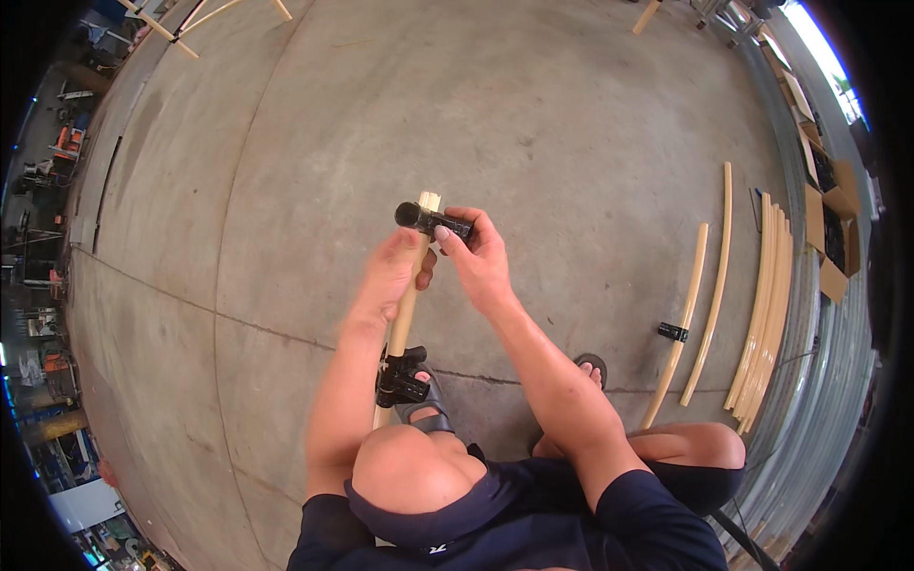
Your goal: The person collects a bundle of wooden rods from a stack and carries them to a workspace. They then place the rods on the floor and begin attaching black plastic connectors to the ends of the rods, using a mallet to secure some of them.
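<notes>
My left hand [389, 273] is wrapped round a cream-coloured pipe [404, 319] just below its upper end. A black pipe connector [433, 221] sits across the pipe close to that end, and my right hand [479, 255] grips it with the thumb on its near side and the fingers behind. The connector's round open end faces left. Lower on the same pipe, near my knee, is a second black connector [402, 377] with several parts. The pipe's lower end is hidden beside my leg.
Right of me lie a pipe with a black connector [672, 331], a single pipe [716, 295] and a bundle of pipes [764, 319]. Open cardboard boxes [834, 228] with black parts stand beyond. A pipe frame [176, 36] is at the far left.
</notes>
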`<state>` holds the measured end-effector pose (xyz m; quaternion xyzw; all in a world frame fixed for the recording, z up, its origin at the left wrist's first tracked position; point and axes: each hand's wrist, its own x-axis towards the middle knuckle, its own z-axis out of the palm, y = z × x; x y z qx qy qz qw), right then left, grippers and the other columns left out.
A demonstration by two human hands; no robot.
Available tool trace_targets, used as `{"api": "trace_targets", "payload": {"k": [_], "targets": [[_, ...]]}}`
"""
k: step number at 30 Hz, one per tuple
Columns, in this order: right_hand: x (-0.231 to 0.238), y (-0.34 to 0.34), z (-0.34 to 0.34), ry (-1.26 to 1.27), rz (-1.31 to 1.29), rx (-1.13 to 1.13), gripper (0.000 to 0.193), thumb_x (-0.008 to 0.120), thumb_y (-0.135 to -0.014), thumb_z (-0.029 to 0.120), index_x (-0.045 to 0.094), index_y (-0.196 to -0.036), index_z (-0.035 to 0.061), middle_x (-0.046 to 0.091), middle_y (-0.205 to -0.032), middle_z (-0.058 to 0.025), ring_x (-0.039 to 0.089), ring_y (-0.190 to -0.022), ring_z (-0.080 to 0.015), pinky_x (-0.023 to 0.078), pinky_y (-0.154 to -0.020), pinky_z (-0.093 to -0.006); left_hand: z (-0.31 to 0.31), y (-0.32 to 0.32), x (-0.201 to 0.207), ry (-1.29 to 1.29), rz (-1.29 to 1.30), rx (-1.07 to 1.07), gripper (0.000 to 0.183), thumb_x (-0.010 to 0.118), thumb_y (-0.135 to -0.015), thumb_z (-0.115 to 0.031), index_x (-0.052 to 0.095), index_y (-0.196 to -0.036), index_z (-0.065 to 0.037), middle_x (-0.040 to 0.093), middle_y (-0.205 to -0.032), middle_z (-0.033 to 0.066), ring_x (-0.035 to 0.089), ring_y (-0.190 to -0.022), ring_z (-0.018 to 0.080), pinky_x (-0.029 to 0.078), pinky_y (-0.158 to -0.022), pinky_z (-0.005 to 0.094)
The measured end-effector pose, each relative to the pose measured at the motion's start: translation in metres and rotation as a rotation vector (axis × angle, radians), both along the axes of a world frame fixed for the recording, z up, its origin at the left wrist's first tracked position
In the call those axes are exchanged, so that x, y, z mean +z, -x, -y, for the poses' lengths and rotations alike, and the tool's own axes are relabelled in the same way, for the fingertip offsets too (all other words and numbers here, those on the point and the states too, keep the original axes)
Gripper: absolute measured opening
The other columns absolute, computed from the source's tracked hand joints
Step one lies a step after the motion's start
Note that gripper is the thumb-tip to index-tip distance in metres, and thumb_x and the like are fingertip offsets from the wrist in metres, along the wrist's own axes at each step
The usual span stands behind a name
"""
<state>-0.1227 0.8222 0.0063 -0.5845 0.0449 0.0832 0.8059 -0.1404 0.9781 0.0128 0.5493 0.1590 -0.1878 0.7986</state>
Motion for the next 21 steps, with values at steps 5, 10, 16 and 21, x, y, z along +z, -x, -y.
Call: {"api": "trace_targets", "payload": {"k": [5,10,16,21], "targets": [[0.002,0.003,-0.011,0.052,-0.041,-0.057,0.036,0.067,-0.096,0.014,0.054,-0.126,-0.0005,0.066,-0.104,-0.0057,0.061,-0.093,-0.0116,0.052,-0.082,-0.0290,0.002,0.002,0.005,-0.058,-0.021,0.044,0.055,0.063,-0.091,-0.060,0.060,-0.107,-0.007,0.060,-0.079,0.0024,0.056,-0.066,0.0131,0.046,-0.059,0.0274],[-0.002,0.002,-0.001,-0.075,-0.022,-0.020,0.038,0.065,-0.097,0.012,0.051,-0.130,-0.0005,0.064,-0.108,-0.0071,0.061,-0.098,-0.0132,0.051,-0.088,-0.0305,0.006,-0.004,0.023,0.066,0.002,0.024,0.055,0.063,-0.091,-0.060,0.060,-0.109,-0.008,0.061,-0.079,0.0028,0.057,-0.065,0.0130,0.045,-0.057,0.0261],[-0.002,-0.009,0.001,0.006,-0.073,-0.116,0.043,0.063,-0.098,0.015,0.049,-0.136,-0.0019,0.065,-0.106,-0.0088,0.063,-0.096,-0.0148,0.051,-0.087,-0.0308,0.012,-0.006,0.003,-0.038,-0.068,-0.018,0.052,0.062,-0.092,-0.061,0.059,-0.109,-0.012,0.059,-0.072,0.0023,0.053,-0.057,0.0114,0.041,-0.050,0.0255],[0.011,-0.027,0.019,0.227,-0.196,0.139,0.041,0.066,-0.097,0.016,0.054,-0.132,-0.0019,0.066,-0.094,-0.0062,0.062,-0.077,-0.0111,0.051,-0.065,-0.0277,0.024,0.004,-0.005,-0.084,-0.107,0.011,0.052,0.060,-0.092,-0.063,0.059,-0.109,-0.014,0.054,-0.064,0.0002,0.046,-0.048,0.0098,0.035,-0.044,0.0255]]}}
